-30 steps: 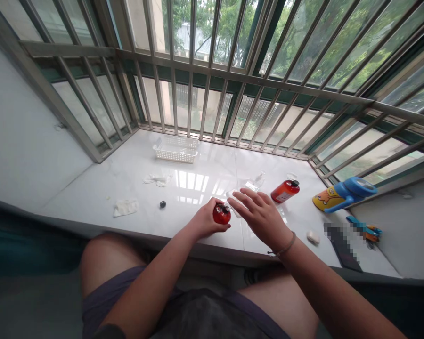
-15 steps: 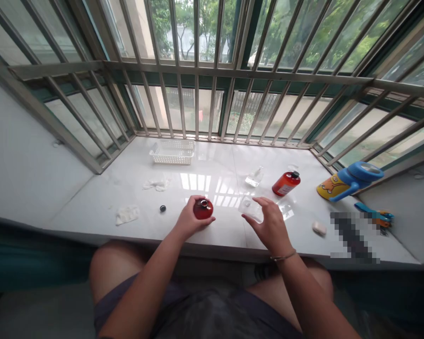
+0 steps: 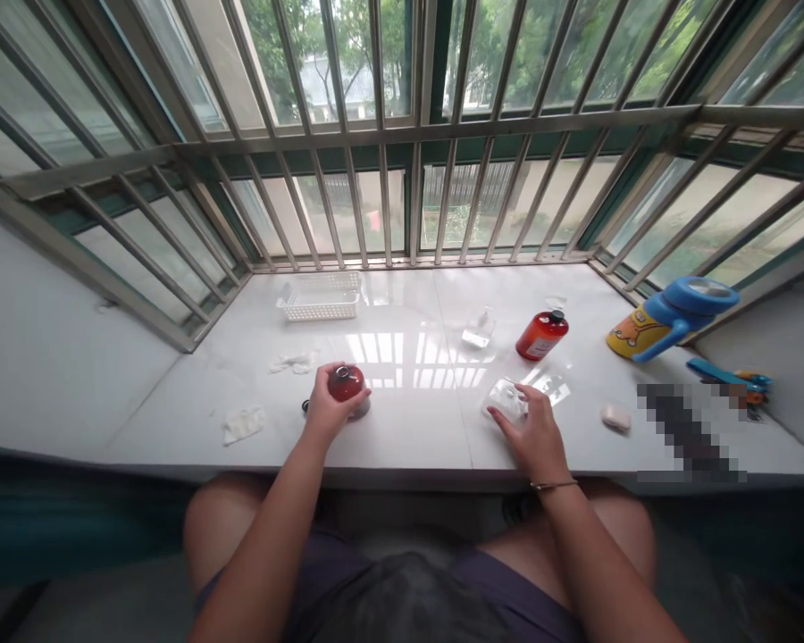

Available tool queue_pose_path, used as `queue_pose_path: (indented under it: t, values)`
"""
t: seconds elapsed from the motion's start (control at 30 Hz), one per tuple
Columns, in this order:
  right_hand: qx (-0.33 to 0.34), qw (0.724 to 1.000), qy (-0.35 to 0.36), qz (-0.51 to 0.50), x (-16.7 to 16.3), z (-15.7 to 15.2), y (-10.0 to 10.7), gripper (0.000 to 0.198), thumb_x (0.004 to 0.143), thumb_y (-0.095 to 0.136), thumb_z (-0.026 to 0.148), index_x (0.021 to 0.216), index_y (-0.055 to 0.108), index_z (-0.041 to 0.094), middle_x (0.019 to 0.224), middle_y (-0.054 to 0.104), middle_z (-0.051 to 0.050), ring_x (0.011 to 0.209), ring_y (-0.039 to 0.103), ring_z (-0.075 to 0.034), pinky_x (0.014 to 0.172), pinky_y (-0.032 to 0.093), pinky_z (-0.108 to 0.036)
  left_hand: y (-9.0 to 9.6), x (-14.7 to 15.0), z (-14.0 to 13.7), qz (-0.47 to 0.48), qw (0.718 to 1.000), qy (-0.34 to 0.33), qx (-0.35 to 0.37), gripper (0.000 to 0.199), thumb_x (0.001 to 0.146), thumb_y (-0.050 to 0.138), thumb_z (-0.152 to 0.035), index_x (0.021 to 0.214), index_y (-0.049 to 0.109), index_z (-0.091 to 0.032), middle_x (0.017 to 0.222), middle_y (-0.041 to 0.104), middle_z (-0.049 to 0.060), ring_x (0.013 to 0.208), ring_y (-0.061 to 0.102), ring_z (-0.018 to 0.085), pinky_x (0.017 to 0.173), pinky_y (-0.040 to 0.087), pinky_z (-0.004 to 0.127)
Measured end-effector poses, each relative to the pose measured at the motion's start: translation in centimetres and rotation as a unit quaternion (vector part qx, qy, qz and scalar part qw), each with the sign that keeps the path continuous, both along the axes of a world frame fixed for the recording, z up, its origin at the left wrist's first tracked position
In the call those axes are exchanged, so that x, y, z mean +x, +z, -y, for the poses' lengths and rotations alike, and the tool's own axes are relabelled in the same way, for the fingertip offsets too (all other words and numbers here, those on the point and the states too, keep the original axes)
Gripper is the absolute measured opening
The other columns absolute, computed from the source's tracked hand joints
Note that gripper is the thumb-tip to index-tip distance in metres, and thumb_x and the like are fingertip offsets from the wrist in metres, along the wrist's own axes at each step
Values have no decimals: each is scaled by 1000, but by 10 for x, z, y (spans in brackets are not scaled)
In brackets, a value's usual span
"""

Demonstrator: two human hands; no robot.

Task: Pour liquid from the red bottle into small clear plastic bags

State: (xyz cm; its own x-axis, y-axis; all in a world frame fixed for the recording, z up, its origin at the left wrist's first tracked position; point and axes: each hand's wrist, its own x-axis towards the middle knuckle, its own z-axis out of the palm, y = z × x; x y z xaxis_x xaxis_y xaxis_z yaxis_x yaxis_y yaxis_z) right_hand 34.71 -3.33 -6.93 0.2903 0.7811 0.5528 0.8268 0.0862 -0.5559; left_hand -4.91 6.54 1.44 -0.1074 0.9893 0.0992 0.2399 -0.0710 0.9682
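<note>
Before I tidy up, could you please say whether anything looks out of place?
Two crumpled white scraps, like litter, lie on the left of the glossy white counter; a small black cap sits loose beside the left hand, on no bottle.

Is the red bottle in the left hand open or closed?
Open: the red bottle in the left hand shows an uncapped neck; a black cap lies nearby.

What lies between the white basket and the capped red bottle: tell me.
In the head view, a small clear bottle sits between the white basket and the capped red bottle, closer to the latter.
</note>
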Motion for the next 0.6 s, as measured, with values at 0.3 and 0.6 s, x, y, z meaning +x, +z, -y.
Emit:
queue_pose_path:
  t: [0.3, 0.6]
  values:
    - [35, 999, -5, 37, -5, 1, -2, 68, 99, 72, 58, 152, 50, 22, 138, 61, -19, 128, 63, -35, 109, 59, -58, -7, 8, 4, -26, 998, 17, 47, 72, 69, 97, -38, 129, 58, -28, 136, 71, 9, 129, 69, 30, 113, 56, 53]
    - [40, 999, -1, 31, -5, 2, -3, 69, 98, 72, 60, 151, 51, 21, 139, 60, -20, 130, 61, -37, 108, 58, -60, -21, -13, 2, -74, 991, 7, 107, 106, 72, 96, -57, 156, 38, -26, 164, 52, 20, 155, 50, 36, 129, 39, 54]
